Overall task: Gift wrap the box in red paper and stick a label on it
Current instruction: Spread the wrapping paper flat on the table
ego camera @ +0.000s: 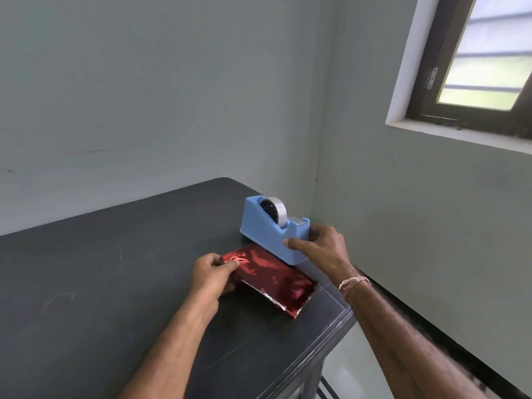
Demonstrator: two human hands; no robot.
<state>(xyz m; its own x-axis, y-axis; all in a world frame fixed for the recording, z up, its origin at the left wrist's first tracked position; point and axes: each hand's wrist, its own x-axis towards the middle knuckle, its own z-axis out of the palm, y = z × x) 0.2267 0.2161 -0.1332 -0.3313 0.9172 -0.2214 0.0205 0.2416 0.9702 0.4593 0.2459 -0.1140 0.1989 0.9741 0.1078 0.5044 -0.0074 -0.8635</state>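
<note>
Head view: the left hand (pixel 213 272) pinches the folded red paper (pixel 231 259) at one end of the box (pixel 276 280) (probably to keep the fold from springing open). The box lies on the desk (pixel 115 283), touching the tape dispenser (pixel 270 228), whose cutter end the right hand (pixel 319 249) grips, likely to get tape.

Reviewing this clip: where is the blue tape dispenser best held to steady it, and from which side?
By its low cutter end, from the right, where the right hand sits. The tape dispenser is lowest there, so thumb and fingers span it; the wrapped box blocks the near side.
</note>
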